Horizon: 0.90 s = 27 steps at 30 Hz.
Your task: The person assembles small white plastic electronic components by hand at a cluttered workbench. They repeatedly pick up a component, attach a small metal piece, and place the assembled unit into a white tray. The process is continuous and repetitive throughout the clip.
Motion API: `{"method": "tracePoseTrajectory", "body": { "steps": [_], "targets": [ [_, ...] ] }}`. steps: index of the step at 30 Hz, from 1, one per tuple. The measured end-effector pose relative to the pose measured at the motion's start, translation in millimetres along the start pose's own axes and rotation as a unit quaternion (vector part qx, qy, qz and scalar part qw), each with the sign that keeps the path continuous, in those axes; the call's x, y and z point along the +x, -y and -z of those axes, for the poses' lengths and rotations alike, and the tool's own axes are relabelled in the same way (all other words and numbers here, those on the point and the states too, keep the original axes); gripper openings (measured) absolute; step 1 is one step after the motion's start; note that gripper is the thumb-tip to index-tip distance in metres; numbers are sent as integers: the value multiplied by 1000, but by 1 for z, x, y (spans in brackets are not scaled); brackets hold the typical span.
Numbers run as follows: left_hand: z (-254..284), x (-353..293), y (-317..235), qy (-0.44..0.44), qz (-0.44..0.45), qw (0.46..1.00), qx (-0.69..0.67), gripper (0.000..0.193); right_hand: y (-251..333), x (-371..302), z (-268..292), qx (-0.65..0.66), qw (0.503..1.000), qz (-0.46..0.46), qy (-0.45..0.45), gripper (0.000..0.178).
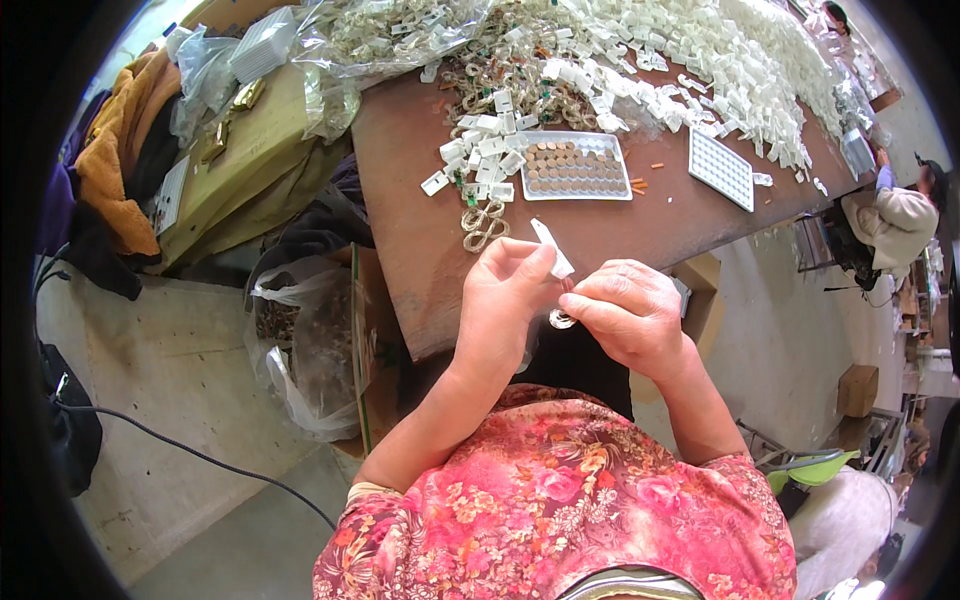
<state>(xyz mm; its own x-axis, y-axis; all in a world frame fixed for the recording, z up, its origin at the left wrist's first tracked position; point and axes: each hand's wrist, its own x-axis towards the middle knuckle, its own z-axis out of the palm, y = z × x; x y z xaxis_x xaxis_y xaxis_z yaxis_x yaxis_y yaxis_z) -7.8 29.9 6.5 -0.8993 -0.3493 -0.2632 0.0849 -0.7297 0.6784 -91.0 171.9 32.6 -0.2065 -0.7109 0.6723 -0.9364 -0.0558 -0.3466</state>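
Note:
My left hand [508, 292] is closed in a pinch on a small white plastic casing [552, 250], held tilted in front of my body near the table edge. Close beside it, my right hand [632, 308] pinches at the casing's lower end, where thin reddish strands, perhaps wires, show between the fingertips. Under those fingertips hangs a small round shiny piece [562, 319], partly hidden. Beyond my hands lie a bundled coil of pale wire [484, 226], a cluster of white casings [486, 150] and a white tray [575, 196] with rows of round, coin-like discs.
A heap of white plastic parts [700, 50] covers the far side of the brown table [400, 230]. An empty white grid tray [720, 170] lies to the right. Left of me stands a bag-lined box [310, 340]; a black cable [200, 450] crosses the floor. Another person [895, 220] sits at the far right.

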Motion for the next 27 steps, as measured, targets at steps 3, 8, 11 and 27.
{"method": "tracePoseTrajectory", "body": {
  "steps": [3,8,11,27],
  "targets": [
    [0,0,0,6,-68,996,58,14,3,1,11,51,998,-46,8,25],
    [0,-1,5,47,-177,976,118,8,9,6,8,164,938,-301,-48,18],
    [0,-3,7,54,-228,962,143,14,19,7,0,178,916,-358,-34,12],
    [16,4,15,13,-354,888,292,16,26,10,-15,139,916,-367,-88,8]
  ]
}}
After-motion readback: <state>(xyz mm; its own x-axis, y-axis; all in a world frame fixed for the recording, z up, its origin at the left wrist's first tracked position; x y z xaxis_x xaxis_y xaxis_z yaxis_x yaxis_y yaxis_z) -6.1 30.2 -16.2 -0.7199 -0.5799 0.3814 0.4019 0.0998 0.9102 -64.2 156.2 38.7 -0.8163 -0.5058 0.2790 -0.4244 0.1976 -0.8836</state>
